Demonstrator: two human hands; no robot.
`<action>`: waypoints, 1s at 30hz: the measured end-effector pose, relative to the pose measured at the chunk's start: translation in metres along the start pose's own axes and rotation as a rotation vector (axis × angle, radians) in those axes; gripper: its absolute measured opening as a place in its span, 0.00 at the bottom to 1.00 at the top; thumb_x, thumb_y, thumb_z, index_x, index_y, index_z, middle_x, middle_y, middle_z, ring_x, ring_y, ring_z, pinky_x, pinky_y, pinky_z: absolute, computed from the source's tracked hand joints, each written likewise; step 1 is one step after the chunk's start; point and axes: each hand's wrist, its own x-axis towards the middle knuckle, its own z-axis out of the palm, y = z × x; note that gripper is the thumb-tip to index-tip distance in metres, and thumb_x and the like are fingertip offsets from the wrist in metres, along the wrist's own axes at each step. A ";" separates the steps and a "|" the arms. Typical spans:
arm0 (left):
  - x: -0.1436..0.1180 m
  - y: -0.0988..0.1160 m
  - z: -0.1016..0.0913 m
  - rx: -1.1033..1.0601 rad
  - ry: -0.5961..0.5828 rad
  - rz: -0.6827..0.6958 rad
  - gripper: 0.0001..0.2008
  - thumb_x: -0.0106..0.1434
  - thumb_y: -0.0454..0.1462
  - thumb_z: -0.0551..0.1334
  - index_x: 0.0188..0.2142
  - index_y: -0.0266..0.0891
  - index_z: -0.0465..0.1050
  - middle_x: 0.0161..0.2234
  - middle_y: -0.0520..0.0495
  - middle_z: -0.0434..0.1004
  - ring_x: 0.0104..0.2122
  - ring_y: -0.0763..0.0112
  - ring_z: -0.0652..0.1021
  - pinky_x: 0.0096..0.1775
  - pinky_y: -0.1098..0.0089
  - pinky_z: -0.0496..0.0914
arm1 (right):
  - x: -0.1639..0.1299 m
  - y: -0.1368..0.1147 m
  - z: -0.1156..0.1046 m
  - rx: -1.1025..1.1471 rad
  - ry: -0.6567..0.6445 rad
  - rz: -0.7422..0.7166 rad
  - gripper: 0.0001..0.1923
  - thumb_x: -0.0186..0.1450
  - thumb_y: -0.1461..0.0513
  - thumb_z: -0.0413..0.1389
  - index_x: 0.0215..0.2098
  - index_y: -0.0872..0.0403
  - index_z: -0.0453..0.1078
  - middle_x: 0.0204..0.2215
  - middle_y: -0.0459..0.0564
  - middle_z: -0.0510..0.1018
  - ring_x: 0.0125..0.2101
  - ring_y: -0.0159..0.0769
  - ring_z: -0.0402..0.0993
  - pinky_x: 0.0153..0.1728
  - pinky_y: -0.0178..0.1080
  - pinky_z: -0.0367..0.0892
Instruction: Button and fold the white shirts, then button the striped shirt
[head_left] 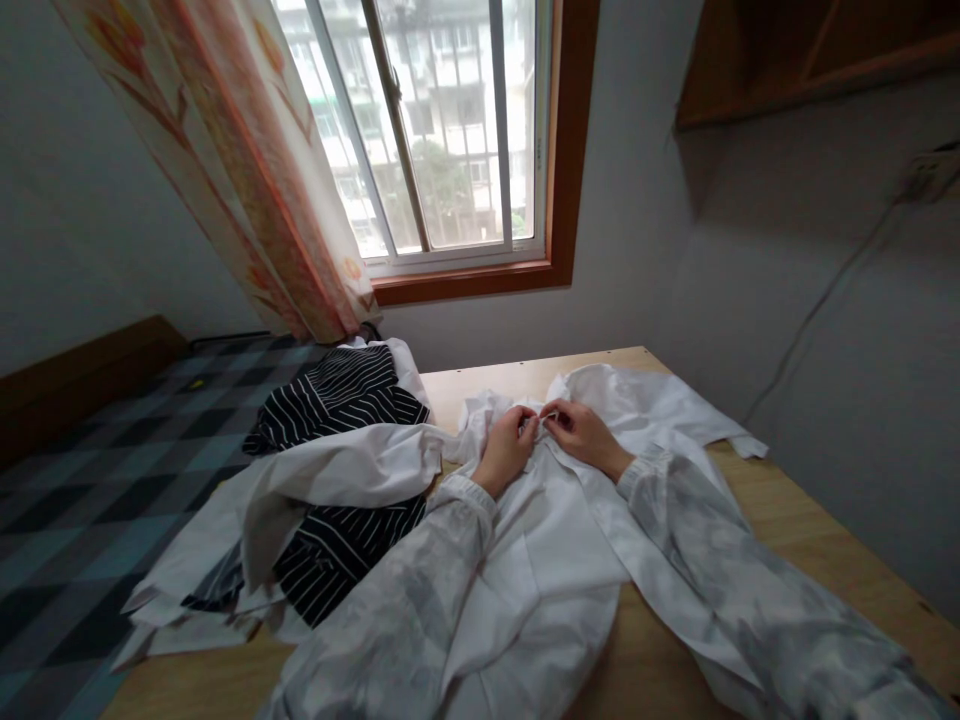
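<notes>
Both hands pinch the collar area of a white shirt spread on the desk.

The left hand (pixel 508 447) and right hand (pixel 581 432) meet fingertip to fingertip at the top of the white shirt (pixel 551 540), each closed on a small fold of its cloth near the collar. The shirt lies flat along the middle of the wooden desk (pixel 787 540), its body running back toward the person, under both pale sleeves. Just left of it sits a heap of clothes, a black striped garment (pixel 337 400) tangled with another white piece (pixel 352 470). Behind the desk are a window (pixel 450 130) and a patterned curtain (pixel 247 170).
</notes>
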 end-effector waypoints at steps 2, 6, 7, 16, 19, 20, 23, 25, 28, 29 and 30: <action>0.001 -0.001 0.000 -0.020 -0.007 0.010 0.06 0.73 0.37 0.62 0.41 0.38 0.78 0.37 0.46 0.83 0.36 0.67 0.79 0.43 0.67 0.72 | 0.000 -0.003 0.000 -0.025 0.015 0.009 0.06 0.71 0.60 0.59 0.45 0.50 0.78 0.30 0.45 0.78 0.30 0.38 0.74 0.35 0.37 0.66; 0.002 -0.002 -0.001 -0.055 -0.008 0.026 0.07 0.73 0.37 0.62 0.41 0.38 0.79 0.37 0.45 0.84 0.38 0.66 0.80 0.44 0.65 0.73 | -0.001 -0.011 0.001 -0.075 0.048 0.024 0.10 0.72 0.60 0.59 0.50 0.50 0.75 0.31 0.45 0.78 0.31 0.38 0.75 0.36 0.37 0.67; 0.002 -0.001 -0.001 -0.063 -0.008 0.023 0.07 0.72 0.38 0.62 0.41 0.38 0.80 0.37 0.45 0.84 0.38 0.65 0.80 0.44 0.65 0.73 | -0.002 -0.013 0.001 -0.082 0.056 0.029 0.12 0.72 0.60 0.59 0.53 0.50 0.74 0.30 0.45 0.77 0.30 0.38 0.75 0.35 0.37 0.67; 0.001 0.007 -0.001 -0.132 -0.042 -0.032 0.15 0.74 0.46 0.61 0.38 0.40 0.81 0.34 0.46 0.84 0.36 0.65 0.81 0.41 0.67 0.74 | -0.005 -0.018 0.000 -0.139 0.079 0.045 0.16 0.69 0.61 0.59 0.55 0.49 0.68 0.32 0.45 0.78 0.30 0.39 0.76 0.35 0.38 0.69; 0.001 0.008 -0.004 -0.143 -0.041 -0.014 0.15 0.72 0.48 0.64 0.39 0.39 0.82 0.36 0.44 0.86 0.37 0.64 0.82 0.43 0.66 0.74 | -0.005 -0.021 0.001 -0.148 0.081 0.025 0.17 0.70 0.60 0.59 0.57 0.48 0.67 0.32 0.45 0.78 0.29 0.39 0.76 0.35 0.38 0.69; 0.002 0.008 -0.004 -0.146 -0.037 -0.016 0.15 0.72 0.48 0.64 0.39 0.39 0.82 0.36 0.44 0.86 0.36 0.64 0.81 0.42 0.66 0.74 | -0.005 -0.022 0.001 -0.142 0.082 0.016 0.17 0.71 0.59 0.59 0.57 0.48 0.67 0.32 0.45 0.79 0.29 0.39 0.76 0.35 0.38 0.68; 0.002 0.007 -0.006 -0.167 -0.035 -0.035 0.17 0.74 0.48 0.62 0.38 0.38 0.81 0.33 0.45 0.84 0.34 0.65 0.80 0.39 0.67 0.73 | -0.005 -0.025 0.002 -0.116 0.115 0.011 0.15 0.72 0.58 0.60 0.55 0.48 0.66 0.35 0.46 0.81 0.31 0.39 0.77 0.35 0.38 0.68; 0.003 0.006 -0.005 -0.181 -0.036 -0.037 0.18 0.74 0.50 0.61 0.37 0.38 0.80 0.33 0.45 0.83 0.33 0.66 0.80 0.38 0.67 0.73 | -0.005 -0.027 0.002 -0.135 0.147 0.015 0.12 0.71 0.58 0.62 0.49 0.48 0.66 0.35 0.46 0.80 0.32 0.39 0.77 0.35 0.39 0.68; 0.005 0.004 -0.004 -0.190 -0.018 -0.034 0.19 0.74 0.51 0.62 0.37 0.38 0.78 0.34 0.46 0.83 0.34 0.67 0.79 0.39 0.68 0.73 | -0.005 -0.030 0.002 -0.199 0.163 0.001 0.10 0.70 0.57 0.63 0.44 0.48 0.67 0.36 0.47 0.79 0.32 0.39 0.75 0.35 0.39 0.66; 0.005 0.003 -0.003 -0.192 -0.008 -0.032 0.18 0.74 0.50 0.62 0.37 0.38 0.78 0.34 0.46 0.83 0.34 0.67 0.79 0.39 0.68 0.73 | -0.005 -0.031 0.002 -0.218 0.161 -0.009 0.09 0.71 0.57 0.62 0.44 0.49 0.67 0.37 0.48 0.78 0.32 0.39 0.74 0.35 0.39 0.66; 0.006 0.001 -0.003 -0.195 0.004 -0.031 0.18 0.74 0.50 0.62 0.37 0.38 0.78 0.34 0.46 0.82 0.35 0.67 0.78 0.40 0.68 0.73 | -0.005 -0.033 0.003 -0.236 0.158 -0.018 0.09 0.71 0.56 0.62 0.44 0.49 0.68 0.38 0.49 0.78 0.32 0.39 0.74 0.36 0.39 0.66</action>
